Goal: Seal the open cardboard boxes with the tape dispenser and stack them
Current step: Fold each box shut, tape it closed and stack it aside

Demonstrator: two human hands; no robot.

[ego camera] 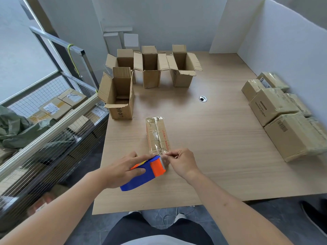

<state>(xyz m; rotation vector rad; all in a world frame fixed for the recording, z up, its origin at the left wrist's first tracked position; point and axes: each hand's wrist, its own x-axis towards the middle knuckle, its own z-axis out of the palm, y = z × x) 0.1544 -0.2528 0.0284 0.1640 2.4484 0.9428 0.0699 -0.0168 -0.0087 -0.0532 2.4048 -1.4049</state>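
Box and tool count on the table

Four open cardboard boxes [118,96] are standing at the far left, one closed box [157,135] is lying centre, one tape dispenser [143,174] is showing; the sealed boxes [276,110] at right resist an exact count.

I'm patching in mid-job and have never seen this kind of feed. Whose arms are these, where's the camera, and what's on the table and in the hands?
There is no machine here: a person works with two bare hands, and the single picture comes from a wide-angle camera on their head, looking forward and down.

The left hand grips a blue and orange tape dispenser. The right hand pinches the clear tape end at the dispenser's mouth, by the near end of a closed, taped box lying on the wooden table.

Further back stand four open boxes with flaps up, not yet sealed. Along the right edge sit sealed boxes, some of them stacked. Left of the table, a wire cage cart holds more parcels.
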